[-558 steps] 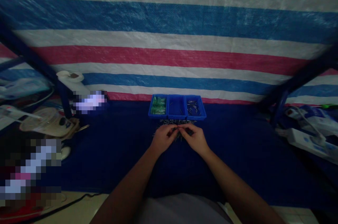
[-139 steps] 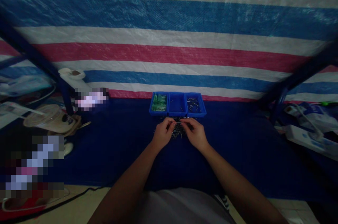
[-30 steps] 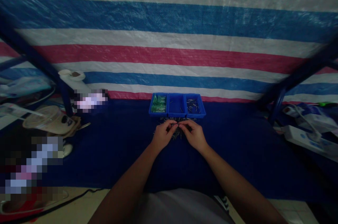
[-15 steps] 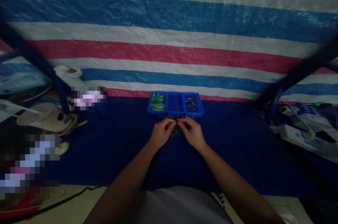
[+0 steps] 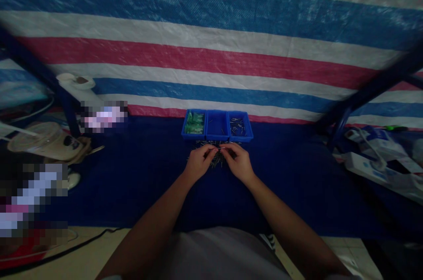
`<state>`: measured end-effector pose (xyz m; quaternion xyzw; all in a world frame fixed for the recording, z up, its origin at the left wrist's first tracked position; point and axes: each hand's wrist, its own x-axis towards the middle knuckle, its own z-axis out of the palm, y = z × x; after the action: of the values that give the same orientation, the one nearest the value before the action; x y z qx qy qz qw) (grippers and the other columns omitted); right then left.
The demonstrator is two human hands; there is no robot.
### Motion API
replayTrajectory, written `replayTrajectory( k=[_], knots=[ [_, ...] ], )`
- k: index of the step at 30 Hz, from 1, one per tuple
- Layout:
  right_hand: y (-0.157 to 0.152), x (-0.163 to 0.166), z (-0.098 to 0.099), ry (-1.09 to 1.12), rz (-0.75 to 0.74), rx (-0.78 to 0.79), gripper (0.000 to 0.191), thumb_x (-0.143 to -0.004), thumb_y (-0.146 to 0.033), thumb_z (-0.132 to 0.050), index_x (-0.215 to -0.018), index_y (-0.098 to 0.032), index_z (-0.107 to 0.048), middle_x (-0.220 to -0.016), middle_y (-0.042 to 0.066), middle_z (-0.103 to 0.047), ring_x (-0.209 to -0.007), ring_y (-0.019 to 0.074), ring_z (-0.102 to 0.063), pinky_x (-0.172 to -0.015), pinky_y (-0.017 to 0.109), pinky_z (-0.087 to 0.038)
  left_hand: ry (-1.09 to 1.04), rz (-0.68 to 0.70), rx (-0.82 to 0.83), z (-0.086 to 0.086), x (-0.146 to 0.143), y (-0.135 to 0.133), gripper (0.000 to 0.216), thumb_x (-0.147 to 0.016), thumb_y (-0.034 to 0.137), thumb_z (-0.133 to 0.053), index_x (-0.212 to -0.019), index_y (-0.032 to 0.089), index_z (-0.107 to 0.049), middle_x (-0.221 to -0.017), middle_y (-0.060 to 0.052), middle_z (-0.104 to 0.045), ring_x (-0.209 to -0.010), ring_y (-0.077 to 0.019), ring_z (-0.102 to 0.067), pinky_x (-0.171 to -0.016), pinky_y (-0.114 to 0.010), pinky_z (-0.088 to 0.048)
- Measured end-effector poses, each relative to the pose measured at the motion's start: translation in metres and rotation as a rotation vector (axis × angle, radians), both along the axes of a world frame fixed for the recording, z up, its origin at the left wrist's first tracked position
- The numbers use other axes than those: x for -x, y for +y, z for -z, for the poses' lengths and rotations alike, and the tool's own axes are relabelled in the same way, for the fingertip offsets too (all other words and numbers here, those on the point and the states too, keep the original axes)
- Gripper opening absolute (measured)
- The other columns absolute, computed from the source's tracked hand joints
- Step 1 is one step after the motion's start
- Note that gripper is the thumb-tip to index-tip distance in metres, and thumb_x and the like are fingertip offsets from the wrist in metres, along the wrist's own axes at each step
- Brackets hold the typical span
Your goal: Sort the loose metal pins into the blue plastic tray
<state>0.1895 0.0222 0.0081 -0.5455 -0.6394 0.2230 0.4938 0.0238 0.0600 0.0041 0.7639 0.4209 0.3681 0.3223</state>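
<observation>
My left hand and my right hand meet over a loose pile of thin metal pins on the dark blue surface. Thumb and fingertips of each hand are pinched together around a thin metal pin that spans the short gap between them. Its exact kind is too small to make out. Just beyond the fingers stand three joined blue trays. Green pieces fill the left tray. A few thin bits lie in the middle tray, and more dark pins in the right tray.
On the left stand a lidded drink cup and a white rolled object. A white power strip and plastic packaging lie at right. Behind the trays hangs a striped tarp, between blue frame bars.
The whole view has shifted slightly, with the trays a little higher in it. Both hands keep their pinch over the pile, slightly lower relative to the trays.
</observation>
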Motion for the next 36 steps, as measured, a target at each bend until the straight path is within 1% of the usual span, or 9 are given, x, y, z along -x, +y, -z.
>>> replayTrajectory(
  k=[5, 14, 24, 29, 36],
  knots=[
    [0.0, -0.0004, 0.0018, 0.001, -0.003, 0.019, 0.017, -0.086, -0.028, -0.058, -0.099, -0.022, -0.069, -0.091, 0.006, -0.067, -0.077, 0.0173, -0.062, -0.066, 0.029, -0.05, 0.004, -0.002, -0.006, 0.0006, -0.0003, -0.0003, 0.024, -0.089, 0.036, -0.05, -0.09, 0.019, -0.067, -0.07, 0.001, -0.065, -0.059, -0.0093, -0.055, -0.058, -0.02, -0.041],
    [0.0006, -0.0003, 0.0023, 0.006, 0.002, 0.004, 0.017, -0.085, -0.027, -0.058, -0.097, -0.022, -0.069, -0.087, 0.005, -0.067, -0.075, 0.0168, -0.062, -0.067, 0.029, -0.051, 0.014, -0.016, -0.002, 0.0014, -0.0008, -0.0002, 0.026, -0.089, 0.038, -0.049, -0.088, 0.018, -0.067, -0.066, 0.002, -0.063, -0.056, -0.0094, -0.053, -0.056, -0.02, -0.04],
    [0.0002, 0.0001, 0.002, 0.004, 0.005, 0.013, 0.017, -0.087, -0.028, -0.057, -0.097, -0.022, -0.069, -0.087, 0.005, -0.066, -0.072, 0.0157, -0.061, -0.065, 0.029, -0.049, -0.004, -0.018, 0.005, 0.0028, -0.0017, -0.0001, 0.025, -0.089, 0.037, -0.051, -0.088, 0.018, -0.067, -0.066, 0.002, -0.064, -0.056, -0.009, -0.055, -0.056, -0.019, -0.04],
    [0.0, 0.0006, 0.0001, 0.005, 0.002, 0.006, 0.017, -0.087, -0.027, -0.056, -0.097, -0.022, -0.069, -0.087, 0.005, -0.067, -0.074, 0.0163, -0.061, -0.065, 0.029, -0.049, -0.004, -0.014, 0.012, 0.0021, -0.0014, -0.0003, 0.024, -0.089, 0.036, -0.05, -0.089, 0.019, -0.067, -0.066, 0.002, -0.064, -0.056, -0.0093, -0.056, -0.057, -0.02, -0.041],
    [0.0001, 0.0006, 0.0006, 0.001, 0.011, 0.004, 0.018, -0.087, -0.027, -0.055, -0.097, -0.022, -0.07, -0.088, 0.006, -0.067, -0.075, 0.0168, -0.062, -0.064, 0.029, -0.048, 0.005, -0.012, -0.004, 0.0035, -0.0015, 0.0004, 0.026, -0.089, 0.038, -0.05, -0.089, 0.018, -0.067, -0.065, 0.002, -0.062, -0.055, -0.0091, -0.053, -0.055, -0.02, -0.039]
  ],
)
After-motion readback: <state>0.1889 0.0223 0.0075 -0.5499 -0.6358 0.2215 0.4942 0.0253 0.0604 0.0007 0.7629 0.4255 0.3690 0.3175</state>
